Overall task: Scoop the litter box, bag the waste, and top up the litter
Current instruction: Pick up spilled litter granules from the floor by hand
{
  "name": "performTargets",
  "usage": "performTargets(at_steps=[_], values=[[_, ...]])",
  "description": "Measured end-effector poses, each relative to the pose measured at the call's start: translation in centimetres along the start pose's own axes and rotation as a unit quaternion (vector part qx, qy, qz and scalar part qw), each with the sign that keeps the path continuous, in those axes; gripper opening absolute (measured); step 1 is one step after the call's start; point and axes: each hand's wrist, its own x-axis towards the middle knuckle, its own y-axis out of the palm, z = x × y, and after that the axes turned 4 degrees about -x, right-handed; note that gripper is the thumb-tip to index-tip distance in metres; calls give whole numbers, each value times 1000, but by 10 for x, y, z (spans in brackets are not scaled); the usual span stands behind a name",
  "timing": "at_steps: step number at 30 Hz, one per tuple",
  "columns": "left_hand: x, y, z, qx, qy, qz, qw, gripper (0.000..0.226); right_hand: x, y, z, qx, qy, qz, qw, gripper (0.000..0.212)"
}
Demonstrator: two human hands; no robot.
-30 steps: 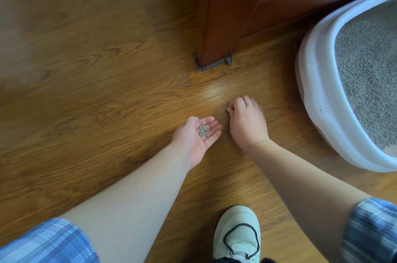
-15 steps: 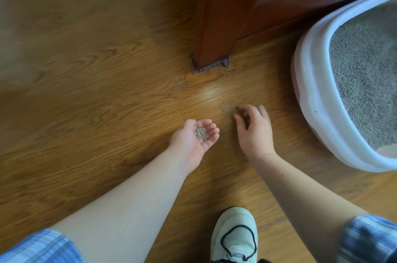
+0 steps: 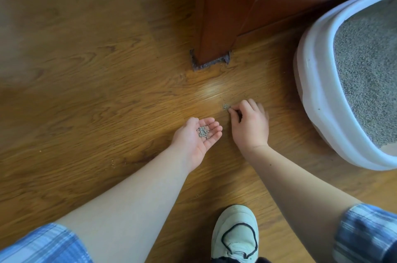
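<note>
Head view: looks down at a wooden floor [image 3: 86, 112], with two bare forearms reaching forward.
Sleeves: blue plaid, one on each upper arm, at the near corners behind the hands.
Shoe [image 3: 235, 232]: pale with a dark lace, on the floor between the forearms, nearer than both hands.
Left hand [image 3: 197, 138]: palm up, fingers relaxed and slightly cupped, just left of the right hand and not touching it.
Palm grains [image 3: 203, 132]: a small heap of grey litter lying at the base of the left fingers.
Right hand [image 3: 250, 125]: palm down, fingers curled, thumb and forefinger tips drawn together on the floor; whether they pinch any grains cannot be told.
Floor grains [image 3: 225, 106]: a tiny grey cluster right at the right fingertips, just beyond the left fingers.
Litter box [image 3: 318, 95]: white, on the floor to the right of the right hand and apart from it, holding grey litter [image 3: 369, 69].
Furniture leg [image 3: 217, 26]: reddish-brown wood, beyond both hands, with a dark pad [image 3: 209, 65] under its foot.
</note>
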Motion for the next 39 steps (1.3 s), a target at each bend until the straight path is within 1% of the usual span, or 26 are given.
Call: performTargets(at_steps=[4,7,9,12,15,17,20,22,24,26,28,31,37,39], values=[[1,0,1,-3,-6,8,1000,39,2,0,-2,-38,-49,-9,998,11],[2,0,1,-7,-10,8,1000,40,5,3,-1,-64,-55,6,996,14],[3,0,1,-4,-10,11,1000,40,4,1,2,-33,-62,15,997,14],[4,0,1,-12,-15,25,1000,44,-11,-6,13,59,-123,45,990,8],[5,-3,0,-16,-20,28,999,45,-30,-11,20,112,-161,59,979,12],[5,-3,1,-16,-15,24,999,44,-31,-11,14,126,-136,45,982,16],[4,-3,1,-7,-9,15,1000,42,-12,-11,-1,122,-45,24,991,18],[3,-3,1,-7,-9,12,1000,41,-1,-10,-5,97,-24,40,994,20],[2,-2,-2,-6,-11,13,1000,41,4,-6,-2,77,-42,53,995,24],[2,-1,-3,-4,-11,14,1000,41,5,-2,0,76,-37,41,996,23],[2,1,-3,-7,-9,15,1000,41,6,2,1,72,-31,20,997,17],[3,3,-3,-13,-8,14,1000,41,7,5,3,47,-45,3,998,4],[4,5,-3,-15,-8,2,1000,41,12,4,4,-24,-95,-1,995,13],[3,5,-3,-16,-9,6,1000,41,12,5,6,-50,-99,5,994,15]])
